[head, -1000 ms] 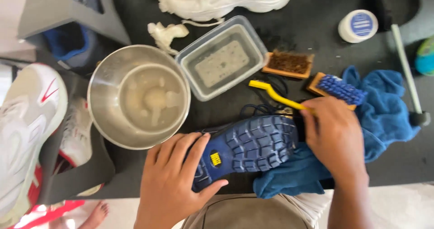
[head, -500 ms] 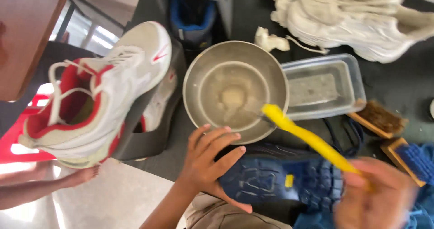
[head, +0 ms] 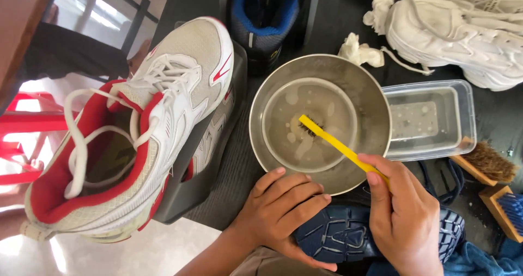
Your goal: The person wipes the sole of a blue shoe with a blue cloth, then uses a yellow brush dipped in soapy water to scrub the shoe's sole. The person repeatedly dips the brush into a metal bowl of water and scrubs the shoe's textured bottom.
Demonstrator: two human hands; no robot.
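— What is the person doing with the right hand (head: 406, 213)?

— It is gripping the near end of a yellow brush (head: 340, 147), fingers clenched round the handle. The handle is slanting up and to the left, and the bristled head is sitting down inside the steel bowl (head: 320, 123), in the cloudy water there.

— And the left hand (head: 280, 208)?

— It is lying on a dark blue shoe (head: 376, 233) turned sole upward, at the near edge of the black table (head: 338, 14). The fingers are spreading loosely over the heel end, pressing on it rather than closing round it, and their tips are reaching up to the bowl's near rim. The right hand is hanging over the same sole, farther right.

— So where is the bowl sitting?

— In the middle of the table, just beyond the blue shoe. Touching its right side is a clear plastic tub (head: 430, 121) with a little soapy water in it.

— Anything else lying about?

— To the left, a white and red trainer (head: 128, 132) is resting on a dark grey stand (head: 210, 161) with its opening facing us. At the far right, a white shoe (head: 460, 34) covered in foam is lying with a crumpled white rag (head: 359, 53) beside it. At the right edge, two wooden brushes are lying: one with brown bristles (head: 485, 164), one with blue bristles (head: 504, 210). A blue cloth (head: 479, 259) is bunching under the dark shoe at the near right corner.
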